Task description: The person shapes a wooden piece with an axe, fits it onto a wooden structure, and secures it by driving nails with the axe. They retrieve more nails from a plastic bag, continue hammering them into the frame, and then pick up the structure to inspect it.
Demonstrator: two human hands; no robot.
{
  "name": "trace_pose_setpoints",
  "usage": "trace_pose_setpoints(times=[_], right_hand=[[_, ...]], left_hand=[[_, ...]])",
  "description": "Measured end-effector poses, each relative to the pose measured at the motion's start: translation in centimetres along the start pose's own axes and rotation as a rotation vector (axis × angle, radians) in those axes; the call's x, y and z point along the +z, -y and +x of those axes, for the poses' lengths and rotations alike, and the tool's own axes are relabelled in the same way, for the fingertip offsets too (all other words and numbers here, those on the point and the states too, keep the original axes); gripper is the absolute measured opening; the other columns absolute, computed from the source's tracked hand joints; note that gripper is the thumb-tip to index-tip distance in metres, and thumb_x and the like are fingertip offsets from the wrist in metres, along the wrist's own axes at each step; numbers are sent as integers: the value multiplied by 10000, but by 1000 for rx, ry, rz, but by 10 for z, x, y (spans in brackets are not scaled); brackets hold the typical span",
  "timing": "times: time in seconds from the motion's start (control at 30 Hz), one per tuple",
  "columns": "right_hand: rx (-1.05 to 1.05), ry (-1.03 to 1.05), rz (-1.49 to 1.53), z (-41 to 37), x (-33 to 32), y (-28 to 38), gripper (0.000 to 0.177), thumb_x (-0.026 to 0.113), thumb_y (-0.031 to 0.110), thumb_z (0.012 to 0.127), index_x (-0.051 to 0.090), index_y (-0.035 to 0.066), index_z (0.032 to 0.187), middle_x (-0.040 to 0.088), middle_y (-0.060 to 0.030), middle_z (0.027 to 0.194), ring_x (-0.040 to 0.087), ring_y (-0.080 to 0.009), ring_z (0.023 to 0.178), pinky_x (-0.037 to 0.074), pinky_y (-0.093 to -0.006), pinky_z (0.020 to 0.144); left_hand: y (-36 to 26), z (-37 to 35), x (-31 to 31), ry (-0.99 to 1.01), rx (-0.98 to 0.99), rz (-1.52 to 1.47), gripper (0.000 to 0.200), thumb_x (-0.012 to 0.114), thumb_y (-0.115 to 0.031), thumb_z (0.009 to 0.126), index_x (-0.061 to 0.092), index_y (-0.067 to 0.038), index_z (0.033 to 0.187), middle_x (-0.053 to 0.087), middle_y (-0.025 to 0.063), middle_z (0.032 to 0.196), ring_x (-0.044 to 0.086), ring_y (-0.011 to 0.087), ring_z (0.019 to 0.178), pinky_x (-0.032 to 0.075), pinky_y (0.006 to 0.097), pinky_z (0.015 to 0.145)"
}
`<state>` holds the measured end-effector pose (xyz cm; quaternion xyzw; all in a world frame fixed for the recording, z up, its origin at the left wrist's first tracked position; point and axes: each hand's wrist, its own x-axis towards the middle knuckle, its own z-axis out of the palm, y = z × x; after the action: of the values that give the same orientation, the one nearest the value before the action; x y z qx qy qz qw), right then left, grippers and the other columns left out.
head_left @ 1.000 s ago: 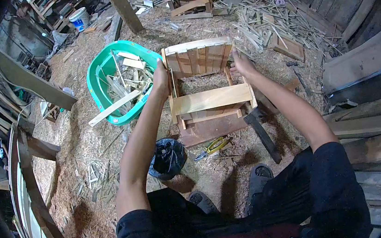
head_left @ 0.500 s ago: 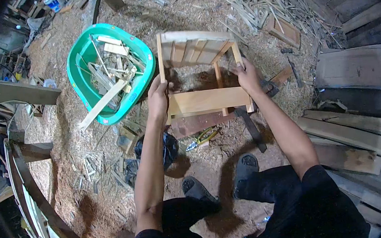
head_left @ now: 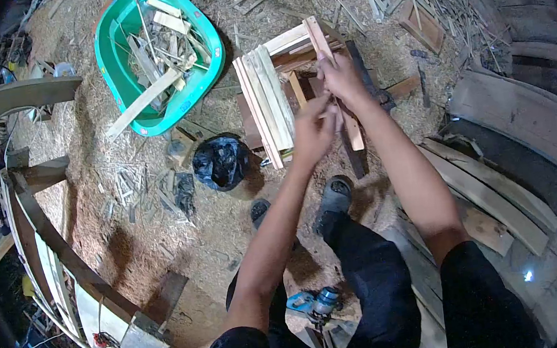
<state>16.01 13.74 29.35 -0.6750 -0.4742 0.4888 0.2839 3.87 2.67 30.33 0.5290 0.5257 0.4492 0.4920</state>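
A small slatted wooden frame (head_left: 267, 97) stands tilted in front of my feet, its pale slats facing left. My right hand (head_left: 343, 79) is wrapped round the frame's right-hand rail. Close beside it, my left hand (head_left: 316, 129) is over the frame's middle with its fingers curled near the same rail. Whether those fingers hold anything is too small to make out.
A green tub (head_left: 211, 86) of wood scraps stands at upper left. A black bag (head_left: 219, 162) lies below it. Planks (head_left: 491, 196) are stacked at right, and a blue power tool (head_left: 324, 301) is between my legs. Scraps (head_left: 424, 9) lie at upper right.
The frame has been turned, so its slats now face left. My left hand has left the frame's left side and moved over beside my right hand. The view has shifted, showing the blue tool more fully.
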Motion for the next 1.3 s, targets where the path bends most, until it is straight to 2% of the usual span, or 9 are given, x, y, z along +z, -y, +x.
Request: trace_pose_setpoints(times=[0.1,0.17,0.27,0.4,0.5,0.63,0.77,0.87,1.3], right_hand=[[314,64,258,-18,-26,23,522,439,582,989,550,79,904,444,34,600,383,-75,428,317,-256,384],[336,36,314,-25,-32,21,575,413,657,958,519,98,877,379,57,573,326,-60,407,271,-248,372],[373,57,368,-34,-42,22,578,428,667,948,512,99,881,371,56,573,335,-64,413,283,-242,376],[377,95,525,-29,-48,19,575,439,654,952,523,89,885,426,28,583,388,-71,425,328,-238,386],[286,102,547,-24,-38,15,567,436,645,958,518,88,889,525,-15,616,451,-112,439,359,-266,399],[143,-91,236,14,0,-39,604,480,589,963,582,-6,976,633,-111,742,622,-212,635,516,-371,607],[-298,-183,-370,16,15,-38,602,567,266,938,355,-80,1383,601,-292,1094,602,-444,1035,471,-510,895],[-168,-135,-477,6,12,-28,649,527,119,904,255,-72,1461,530,-338,1222,564,-480,1089,460,-506,946],[-286,-1,-473,-115,-26,-19,427,516,68,905,477,-67,1309,507,-339,1300,507,-492,1183,435,-494,1015]], left_hand=[[9,8,-56,-411,247,620,513,606,-264,961,482,77,1323,594,221,1244,587,280,1085,432,417,977],[44,11,-75,-662,-18,557,440,584,-271,969,542,60,1257,643,174,1162,590,281,1078,418,439,985],[51,20,-105,-332,-636,-578,369,584,-239,982,568,3,1261,645,79,997,609,173,966,466,322,863],[45,27,-101,-341,-373,-179,224,595,-144,974,634,-3,1143,613,-17,810,516,65,676,406,201,605],[35,39,-103,-523,-299,-213,189,609,-110,956,626,22,1090,636,15,830,576,70,734,467,229,660],[30,53,-113,-411,-424,-142,187,579,-101,964,619,23,1098,604,9,734,554,68,628,454,238,588],[67,72,-116,-183,-254,281,373,544,-47,913,522,1,1283,654,104,812,607,158,608,487,296,569],[63,67,-115,-144,-205,516,585,593,-104,880,389,39,1409,610,284,1007,604,458,899,487,492,810],[-21,-46,-118,10,-185,578,525,631,-168,888,479,56,1337,557,327,1238,534,465,1172,434,472,1003]])
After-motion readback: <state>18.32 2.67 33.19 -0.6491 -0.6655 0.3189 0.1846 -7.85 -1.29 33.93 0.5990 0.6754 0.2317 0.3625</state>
